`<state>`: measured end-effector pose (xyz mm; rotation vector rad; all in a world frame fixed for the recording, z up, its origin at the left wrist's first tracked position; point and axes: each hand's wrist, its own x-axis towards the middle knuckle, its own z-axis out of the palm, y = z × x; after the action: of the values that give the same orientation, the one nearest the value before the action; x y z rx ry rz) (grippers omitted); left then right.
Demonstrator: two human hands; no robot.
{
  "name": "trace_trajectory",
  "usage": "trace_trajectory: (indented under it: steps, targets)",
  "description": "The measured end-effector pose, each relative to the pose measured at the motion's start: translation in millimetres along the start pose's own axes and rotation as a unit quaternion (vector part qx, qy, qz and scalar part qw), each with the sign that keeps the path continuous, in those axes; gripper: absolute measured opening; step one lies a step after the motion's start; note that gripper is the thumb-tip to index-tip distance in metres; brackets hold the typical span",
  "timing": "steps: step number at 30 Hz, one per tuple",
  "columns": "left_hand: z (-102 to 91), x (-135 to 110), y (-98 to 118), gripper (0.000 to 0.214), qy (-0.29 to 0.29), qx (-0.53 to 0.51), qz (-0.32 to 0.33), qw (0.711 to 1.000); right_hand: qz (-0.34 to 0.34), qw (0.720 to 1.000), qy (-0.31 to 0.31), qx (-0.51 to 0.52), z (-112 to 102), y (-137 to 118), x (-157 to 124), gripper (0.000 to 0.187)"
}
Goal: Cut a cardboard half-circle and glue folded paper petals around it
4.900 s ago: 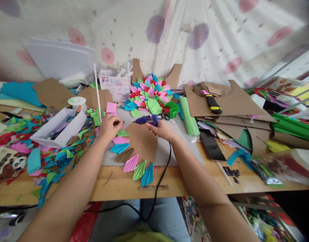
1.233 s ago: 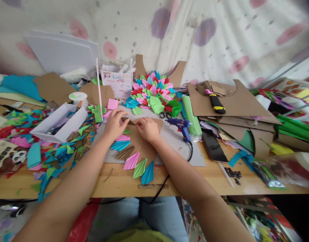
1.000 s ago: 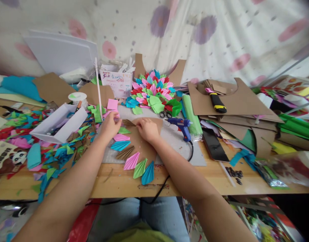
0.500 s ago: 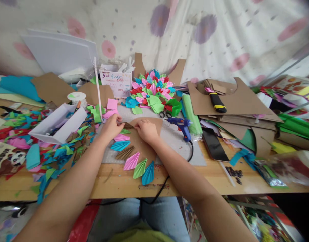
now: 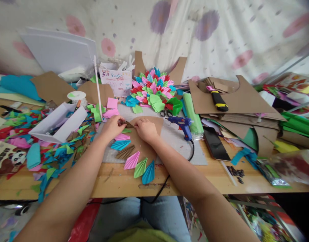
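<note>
A brown cardboard disc [image 5: 154,125] lies on a grey mat [image 5: 174,144] at the table's middle. Folded paper petals in pink, blue, green and brown [image 5: 134,159] ring its left and near edge. My left hand [image 5: 113,127] pinches a brown folded petal [image 5: 128,124] at the disc's upper left edge. My right hand [image 5: 145,129] has its fingers curled, pressing down on the same petal's inner end. A blue glue gun [image 5: 182,123] rests on the mat to the right, its black cord running off the table edge.
A finished multicoloured paper flower [image 5: 152,88] stands behind the disc. Scissors [image 5: 164,113] lie beside it. A white tray [image 5: 59,122] and loose paper scraps [image 5: 43,151] fill the left. Cardboard sheets with a yellow-black cutter [image 5: 219,101] and a black phone [image 5: 214,144] are on the right.
The glue gun left my right hand and now lies on the mat. Both hands have closed on the brown petal at the disc's edge and barely moved in the last second.
</note>
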<state>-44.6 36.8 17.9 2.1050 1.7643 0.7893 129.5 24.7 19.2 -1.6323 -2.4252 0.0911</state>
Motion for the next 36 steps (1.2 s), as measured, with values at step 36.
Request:
trace_trajectory:
  steps: [36]
  targets:
    - [9.9,8.4,-12.5,0.012,0.002,0.018,0.114,0.993,-0.010,1.000,0.018,0.005,2.0,-1.0,-0.7,0.019]
